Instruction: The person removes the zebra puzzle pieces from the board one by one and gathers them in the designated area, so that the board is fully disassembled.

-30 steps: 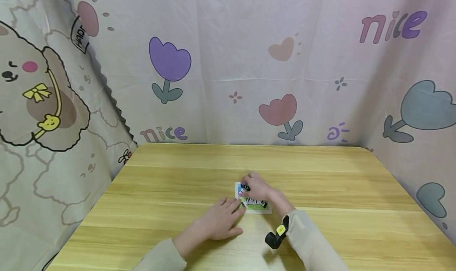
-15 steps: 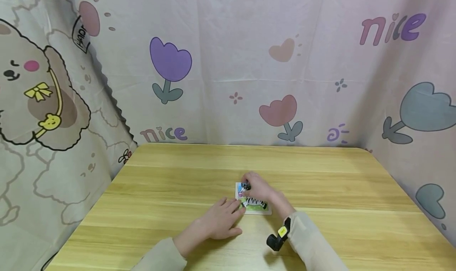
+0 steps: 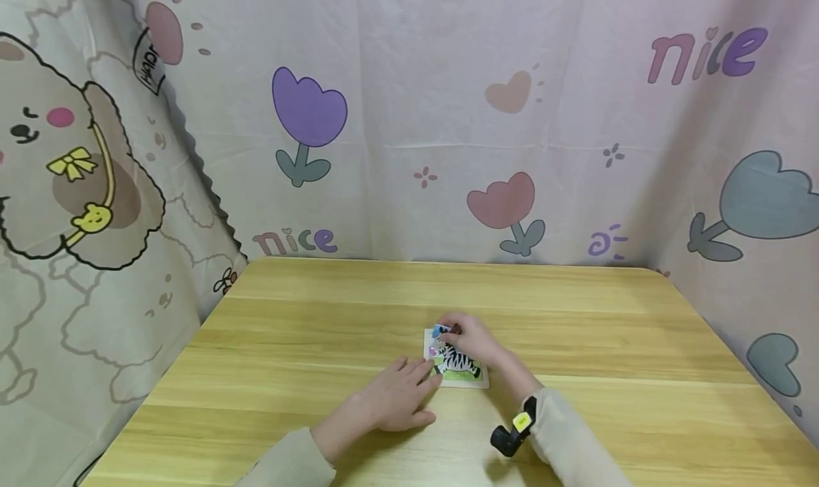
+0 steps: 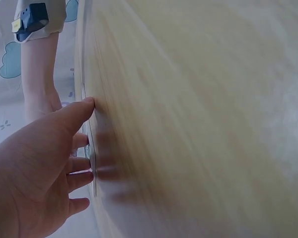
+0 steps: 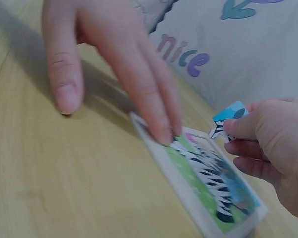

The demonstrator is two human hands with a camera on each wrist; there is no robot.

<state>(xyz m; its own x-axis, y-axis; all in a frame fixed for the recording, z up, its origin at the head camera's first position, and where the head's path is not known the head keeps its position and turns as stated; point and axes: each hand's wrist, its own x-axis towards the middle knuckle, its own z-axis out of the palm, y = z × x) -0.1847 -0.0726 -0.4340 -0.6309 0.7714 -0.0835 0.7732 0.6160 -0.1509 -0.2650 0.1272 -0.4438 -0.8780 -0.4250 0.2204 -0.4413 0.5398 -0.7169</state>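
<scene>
A small zebra jigsaw puzzle with a white border lies on the wooden table. My right hand pinches a blue and black-striped puzzle piece between thumb and fingers, raised over the puzzle's far edge. Where that piece came out, the right wrist view shows a pale patch in the picture. My left hand lies with fingers extended, its fingertips pressing on the puzzle's left side. From the left wrist, the left hand appears edge-on to the puzzle, the thumb apart from the other fingers.
The wooden table spreads around both hands. A printed cloth hangs behind it and along the sides. On the right wrist sits a black camera with a yellow label, standing out above the tabletop.
My right hand has drawn back slightly to the right, lifting the puzzle piece so its blue part now shows. The left hand stays in place on the puzzle.
</scene>
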